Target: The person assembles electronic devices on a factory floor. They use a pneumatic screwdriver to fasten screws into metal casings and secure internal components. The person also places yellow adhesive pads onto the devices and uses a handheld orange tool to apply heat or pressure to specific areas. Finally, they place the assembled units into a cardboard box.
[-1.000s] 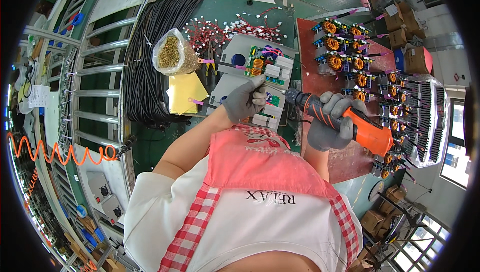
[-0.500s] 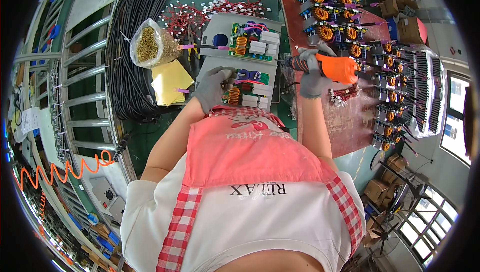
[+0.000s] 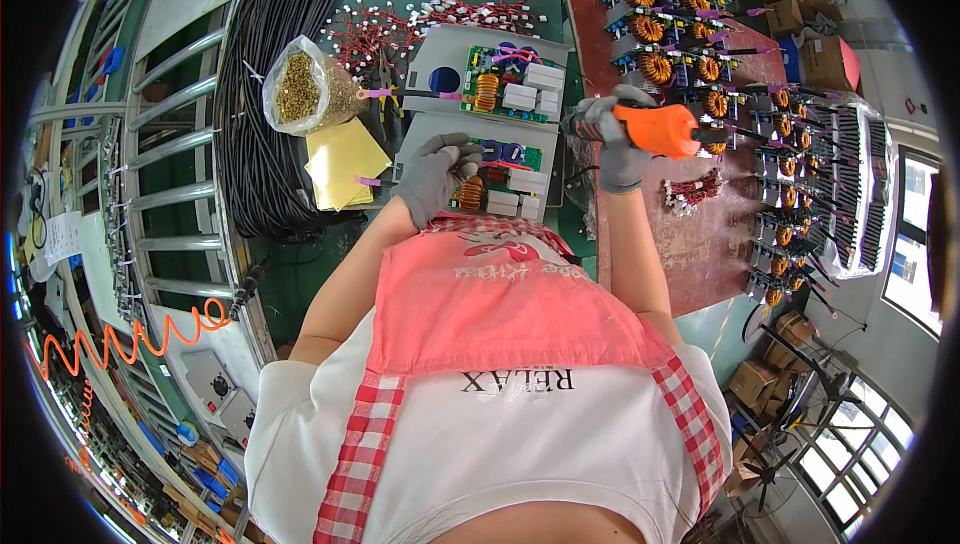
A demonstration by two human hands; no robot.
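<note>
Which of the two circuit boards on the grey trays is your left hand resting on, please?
The left hand rests on the nearer circuit board; the farther circuit board lies untouched beyond it.

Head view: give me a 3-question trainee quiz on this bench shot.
1. True or false: the right hand grips an orange power screwdriver.
2. What does the left hand rest on? A) the near circuit board B) the bag of brass parts C) the yellow sheets
3. Fill in: black ____ lie left of the bag.

Key: 1 true; 2 A; 3 cables.
</note>
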